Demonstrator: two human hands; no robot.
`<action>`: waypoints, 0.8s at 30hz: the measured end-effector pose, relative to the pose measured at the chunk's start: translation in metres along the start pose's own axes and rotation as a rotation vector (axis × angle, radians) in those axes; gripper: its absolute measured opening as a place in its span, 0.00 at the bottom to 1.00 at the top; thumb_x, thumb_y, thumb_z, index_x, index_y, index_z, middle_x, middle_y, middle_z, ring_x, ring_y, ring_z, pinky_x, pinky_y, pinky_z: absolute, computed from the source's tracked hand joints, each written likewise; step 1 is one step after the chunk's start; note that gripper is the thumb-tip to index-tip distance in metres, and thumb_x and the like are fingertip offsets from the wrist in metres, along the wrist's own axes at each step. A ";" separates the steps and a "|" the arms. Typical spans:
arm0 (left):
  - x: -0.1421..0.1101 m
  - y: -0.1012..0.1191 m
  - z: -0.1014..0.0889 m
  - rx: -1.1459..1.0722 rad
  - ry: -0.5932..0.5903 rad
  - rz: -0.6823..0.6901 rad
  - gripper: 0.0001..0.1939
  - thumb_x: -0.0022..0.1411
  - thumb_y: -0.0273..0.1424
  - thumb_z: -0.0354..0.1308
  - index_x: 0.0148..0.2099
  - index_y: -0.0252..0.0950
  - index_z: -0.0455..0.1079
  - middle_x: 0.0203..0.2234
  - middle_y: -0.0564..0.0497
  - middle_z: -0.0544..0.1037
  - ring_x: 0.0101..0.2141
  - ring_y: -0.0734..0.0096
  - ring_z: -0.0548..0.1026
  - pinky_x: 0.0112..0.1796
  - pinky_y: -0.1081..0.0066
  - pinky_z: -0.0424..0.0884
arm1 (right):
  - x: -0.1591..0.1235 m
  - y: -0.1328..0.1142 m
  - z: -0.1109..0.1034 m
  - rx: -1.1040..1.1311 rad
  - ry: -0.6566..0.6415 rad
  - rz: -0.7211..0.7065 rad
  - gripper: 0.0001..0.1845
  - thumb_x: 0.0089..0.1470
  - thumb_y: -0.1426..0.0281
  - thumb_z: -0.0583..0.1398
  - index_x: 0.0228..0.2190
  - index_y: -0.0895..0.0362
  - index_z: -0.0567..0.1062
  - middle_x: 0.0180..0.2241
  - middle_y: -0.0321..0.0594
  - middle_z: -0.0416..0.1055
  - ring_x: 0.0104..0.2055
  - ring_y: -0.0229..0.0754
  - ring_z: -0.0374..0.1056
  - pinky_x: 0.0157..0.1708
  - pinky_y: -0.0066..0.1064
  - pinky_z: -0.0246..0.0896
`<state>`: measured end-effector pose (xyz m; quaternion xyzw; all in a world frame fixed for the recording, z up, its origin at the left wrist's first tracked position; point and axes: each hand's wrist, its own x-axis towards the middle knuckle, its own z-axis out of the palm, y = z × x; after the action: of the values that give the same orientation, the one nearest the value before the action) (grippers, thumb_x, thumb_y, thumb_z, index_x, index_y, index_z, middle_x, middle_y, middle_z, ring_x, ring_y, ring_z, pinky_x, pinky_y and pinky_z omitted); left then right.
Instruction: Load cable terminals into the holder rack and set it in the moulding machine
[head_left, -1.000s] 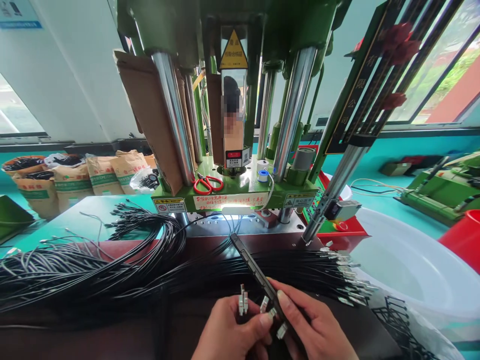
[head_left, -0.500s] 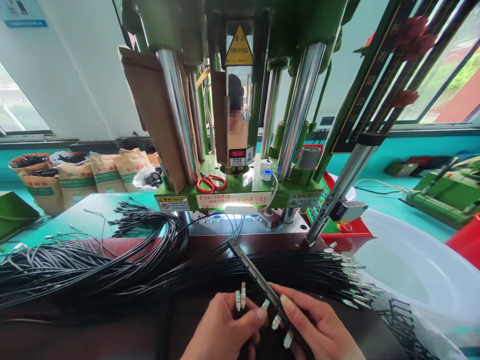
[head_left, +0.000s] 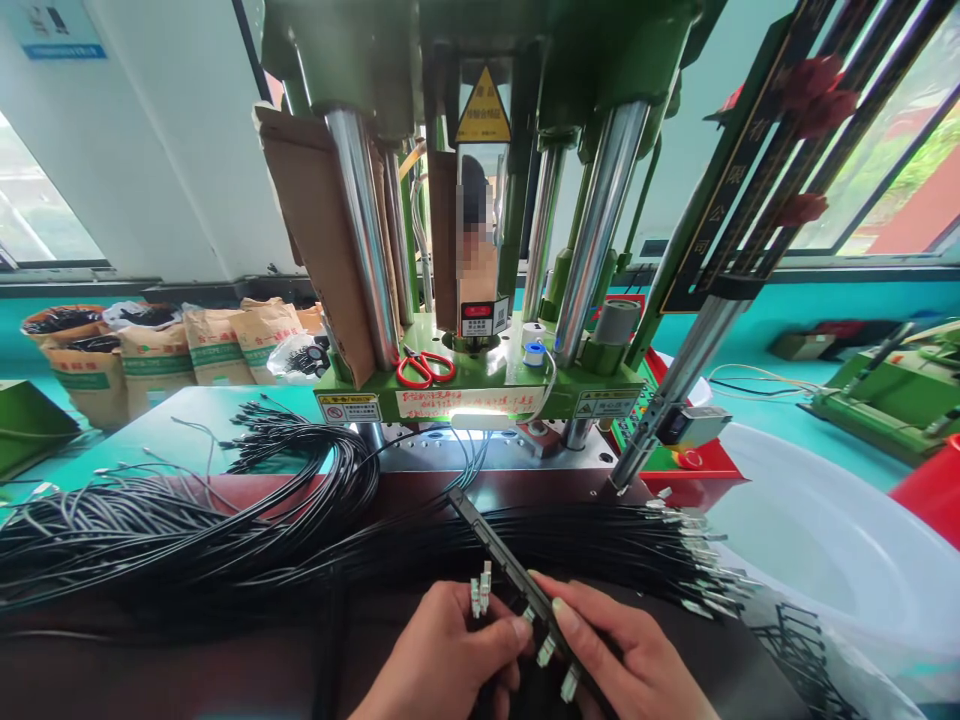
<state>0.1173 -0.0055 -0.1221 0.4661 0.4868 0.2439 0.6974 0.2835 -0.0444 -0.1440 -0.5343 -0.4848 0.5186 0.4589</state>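
My right hand (head_left: 626,640) grips a long dark bar with slots (head_left: 491,540), thumb on top and fingers along its far side. The bar slants from upper left to lower right. Along its near edge sit several small silver cable connectors (head_left: 546,652). My left hand (head_left: 457,645) is closed, pinching one of the cable connectors against the bar's edge between thumb and finger. Two more silver connectors (head_left: 481,590) stick up between its fingers. The cables below them are mostly hidden by the hands.
Black cables (head_left: 600,545) lie behind the bar, their silver ends to the right. A coiled cable bundle (head_left: 330,480) lies left. Beyond stands a green press (head_left: 517,375) with red scissors (head_left: 425,368) on its ledge. A white tub (head_left: 810,520) is at right.
The bar and my right hand have shifted slightly left. The connector in my left fingers now sits closer against the bar's edge. The view has moved a little.
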 end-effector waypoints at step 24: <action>0.009 -0.006 0.003 -0.246 0.071 -0.007 0.19 0.47 0.41 0.67 0.30 0.33 0.65 0.16 0.57 0.69 0.12 0.84 0.62 0.13 0.81 0.58 | -0.002 -0.011 -0.018 0.011 -0.020 0.080 0.31 0.51 0.47 0.60 0.47 0.56 0.78 0.25 0.42 0.74 0.23 0.39 0.69 0.22 0.26 0.66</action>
<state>0.1232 -0.0022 -0.1311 0.3665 0.4792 0.3155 0.7324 0.3012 -0.0451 -0.1325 -0.5455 -0.4645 0.5446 0.4360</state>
